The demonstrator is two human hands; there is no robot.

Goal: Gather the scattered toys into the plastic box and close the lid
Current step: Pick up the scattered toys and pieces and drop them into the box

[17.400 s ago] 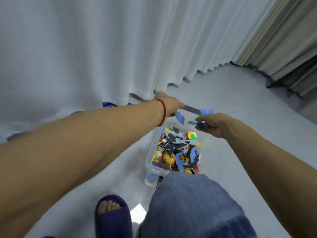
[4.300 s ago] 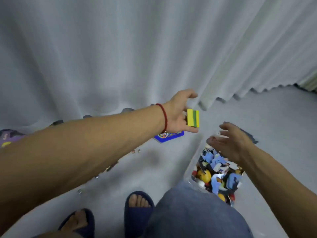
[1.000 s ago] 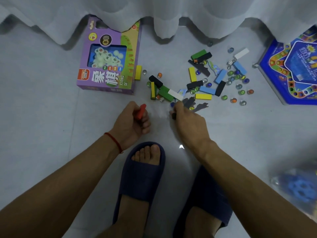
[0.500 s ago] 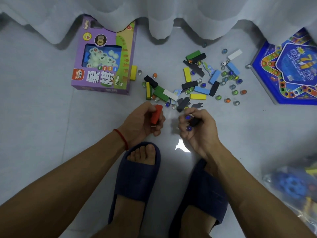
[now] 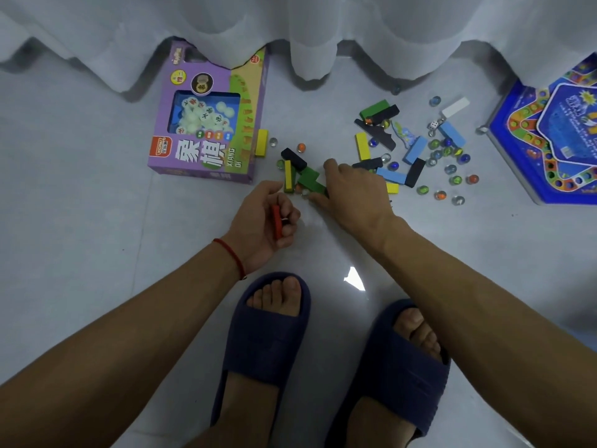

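Note:
My left hand [image 5: 261, 226] is curled shut on a red block [image 5: 276, 221] just above the floor. My right hand [image 5: 353, 192] lies palm down on the toy pile, thumb and forefinger either side of a green block [image 5: 309, 180]; its palm is hidden. Coloured blocks lie scattered: black [image 5: 293, 158], yellow [image 5: 362, 150], light blue [image 5: 415, 150], white [image 5: 455, 107]. Several glass marbles [image 5: 452, 176] and a die [image 5: 433, 125] lie to the right. The plastic box is out of view.
A purple game box [image 5: 206, 124] lies at the left with a yellow block [image 5: 261, 142] beside it. A blue game board [image 5: 555, 140] sits at the right edge. White curtain [image 5: 323, 27] hangs behind. My feet in dark blue slippers [image 5: 271, 334] stand below.
My right hand, which was raised palm up with marbles and a dark piece, has turned over and reached forward onto the pile by the green block. My left hand still grips the red block.

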